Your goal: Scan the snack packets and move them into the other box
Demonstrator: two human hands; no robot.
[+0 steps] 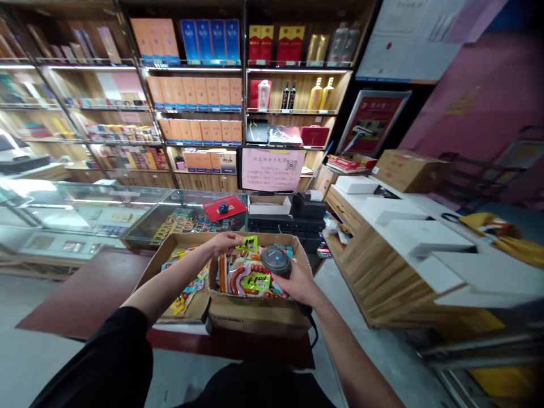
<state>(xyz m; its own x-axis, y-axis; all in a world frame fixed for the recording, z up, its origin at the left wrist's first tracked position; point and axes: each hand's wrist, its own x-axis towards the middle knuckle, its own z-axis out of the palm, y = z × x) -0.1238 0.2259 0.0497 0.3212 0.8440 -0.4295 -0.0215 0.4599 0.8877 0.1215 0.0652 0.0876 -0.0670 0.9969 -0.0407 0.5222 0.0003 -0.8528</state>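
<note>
Between the fingers of my left hand (pixel 225 243) is a small yellow-green snack packet (pixel 248 244), raised over the back of a cardboard box (pixel 259 316). My right hand (pixel 301 281) is wrapped round the handle of a dark barcode scanner (pixel 276 259), whose head points toward the packet; a black cord hangs below. Inside that box lie packaged sausages (pixel 238 277) and another yellow-green packet (pixel 257 282). To its left, a second open cardboard box (pixel 196 311) holds several yellow and blue snack packets (pixel 181 304), partly hidden by my left forearm.
Behind the boxes is a glass counter (pixel 170 195) with a red sheet (pixel 215 208) and a cash register with a pink-papered screen (pixel 272 169). A white-topped wooden cabinet (pixel 369 249) stands right, bearing a carton (pixel 406 171). Shelves of boxed bottles (pixel 199 93) line the back wall.
</note>
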